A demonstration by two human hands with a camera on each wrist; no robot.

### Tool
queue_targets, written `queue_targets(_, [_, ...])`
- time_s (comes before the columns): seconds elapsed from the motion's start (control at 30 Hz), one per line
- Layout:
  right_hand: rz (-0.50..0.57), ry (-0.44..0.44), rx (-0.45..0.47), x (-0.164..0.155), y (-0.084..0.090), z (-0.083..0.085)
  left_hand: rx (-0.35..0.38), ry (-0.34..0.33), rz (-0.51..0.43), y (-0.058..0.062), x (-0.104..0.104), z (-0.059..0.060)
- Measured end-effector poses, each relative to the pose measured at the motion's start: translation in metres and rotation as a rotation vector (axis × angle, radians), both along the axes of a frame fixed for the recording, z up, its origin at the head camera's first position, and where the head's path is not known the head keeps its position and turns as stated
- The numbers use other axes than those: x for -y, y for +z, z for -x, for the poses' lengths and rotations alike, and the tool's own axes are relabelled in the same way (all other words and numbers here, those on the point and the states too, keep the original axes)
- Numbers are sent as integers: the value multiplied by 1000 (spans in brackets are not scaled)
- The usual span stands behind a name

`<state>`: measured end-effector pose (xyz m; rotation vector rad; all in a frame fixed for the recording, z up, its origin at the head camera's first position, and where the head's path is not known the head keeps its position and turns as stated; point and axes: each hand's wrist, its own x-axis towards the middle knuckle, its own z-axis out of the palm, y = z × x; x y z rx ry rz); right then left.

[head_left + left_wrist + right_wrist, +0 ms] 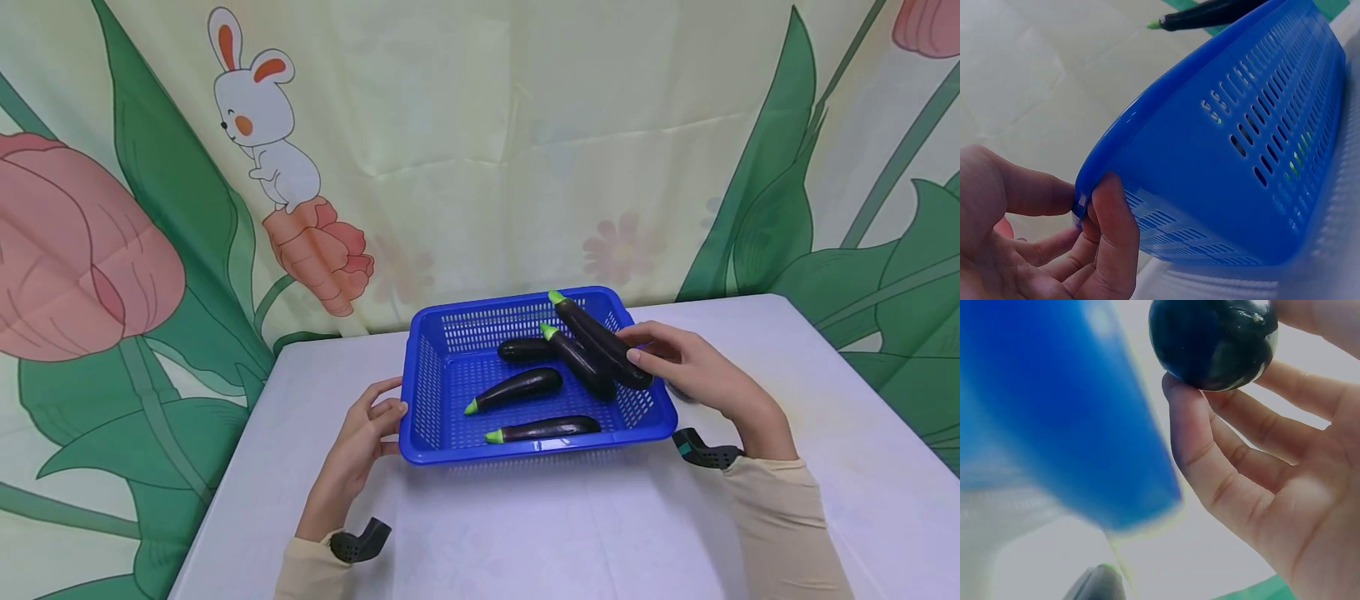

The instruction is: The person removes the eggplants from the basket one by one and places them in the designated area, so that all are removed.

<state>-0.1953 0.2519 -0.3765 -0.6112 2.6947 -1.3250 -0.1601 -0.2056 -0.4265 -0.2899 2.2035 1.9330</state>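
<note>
A blue plastic basket [480,456] with slotted walls holds several dark eggplants with green stem ends, one [547,428] along the front wall and another [519,389] in the middle. On its left side my left hand [363,437] pinches the rim; thumb and fingers stand on either side of the edge [1110,134] in the left wrist view. My right hand [693,367] grips the lower end of a long eggplant [600,337], which slants over the basket's right wall with its green end toward the back. The rounded black end [1213,344] fills the top of the right wrist view between thumb and fingers.
The basket rests over a table with a white cover [525,533]. Right behind the table's far edge hangs a printed curtain [450,100] with a rabbit and flowers. Black camera mounts [360,540] sit at both wrists.
</note>
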Motion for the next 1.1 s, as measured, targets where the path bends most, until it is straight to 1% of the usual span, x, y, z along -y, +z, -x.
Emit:
queue_targets(0.13, [-6,-34,19,-10,1,-1,4,4,-1,0,0,0])
queue_targets(0.4, [-23,-112,16,-29,-1,-2,9,7,-8,-1,0,0])
queue_targets(0.63, [-27,-223,38,-48,-6,-1,3,-2,7,0,0,0])
queue_targets(0.77, [9,-278,71,-58,-11,1,5,-11,-12,0,0,0])
queue_targets(0.87, [41,-299,97,-65,-15,4,8,-11,-26,-1,1,1])
queue_targets(0.97, [71,-326,115,-70,-20,7,11,-10,-26,-2,1,2])
queue_targets(1.1, [137,-366,136,-73,-23,9,10,-13,-24,-2,1,2])
